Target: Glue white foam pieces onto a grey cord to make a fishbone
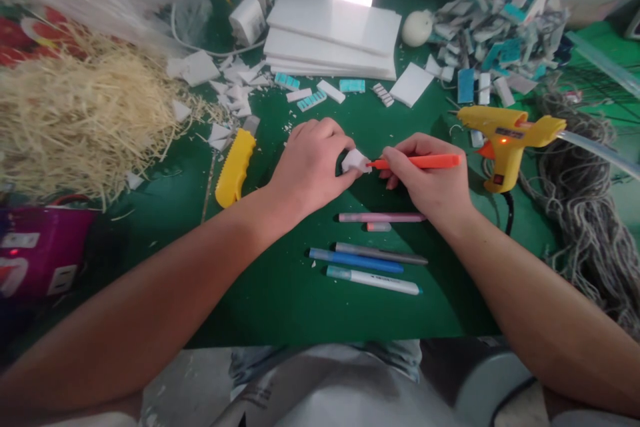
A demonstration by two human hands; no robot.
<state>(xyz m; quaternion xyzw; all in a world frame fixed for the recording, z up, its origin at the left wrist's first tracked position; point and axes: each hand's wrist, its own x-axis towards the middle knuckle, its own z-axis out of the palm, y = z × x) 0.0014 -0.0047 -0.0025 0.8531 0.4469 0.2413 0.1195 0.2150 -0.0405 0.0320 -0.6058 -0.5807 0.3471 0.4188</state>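
The left hand (315, 157) has its thumb and forefinger closed on a small white foam piece (354, 161), seemingly to brace it against the push of the pen; the other fingers curl behind, mostly hidden. The right hand (435, 177) pinches an orange felt-tip pen (433, 161) in a writing grip, its barrel nearly level and its tip at the piece's right edge, probably so the ink can reach that side face. Both hands meet over the middle of the green desk (280, 310), which leaves the work in plain sight.

Just below lie a pink pen (380, 217) and a loose pen cap (379, 227), then grey (380, 253), blue (355, 260) and white (375, 279) pens, roughly in a row, presumably for easy swapping. A yellow utility knife (237, 168) rests beside the left wrist; a yellow glue gun (505, 147), its light lit, is beyond the right hand. Farther off are teal-marked foam strips (311, 101), stacked foam boards (333, 30) and straw (90, 107).
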